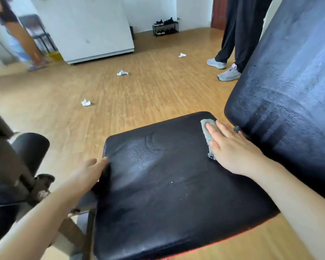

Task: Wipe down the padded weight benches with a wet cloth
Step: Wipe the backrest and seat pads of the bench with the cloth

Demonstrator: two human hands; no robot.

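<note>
Black vinyl seat pad [167,181], scuffed, with a damp dull patch near its far-left part and pale specks toward the middle. Grey-green cloth [206,128], folded small, lies on the pad's far-right corner, close to the foot of the tilted backrest pad [289,87], which shows wet streaks. Right hand [231,147] lies flat on the cloth, fingers straight and close together, palm pressing down; cloth edge shows past the fingertips and beside the palm. Left hand [88,171] rests at the pad's left edge, fingers stretched out toward the far-left corner, touching the rim; thumb blurred, cannot tell whether it hooks under. Foam roller [30,147] and metal frame [13,166] sit left of the seat. Wooden floor [139,87] carries three crumpled tissues [122,73], well apart. Person in dark trousers [233,34] and grey trainers stands behind the backrest pad. Another person [15,34], blurred, far left beside a white cabinet [94,25]. Shoe rack [165,29] against the far wall.
</note>
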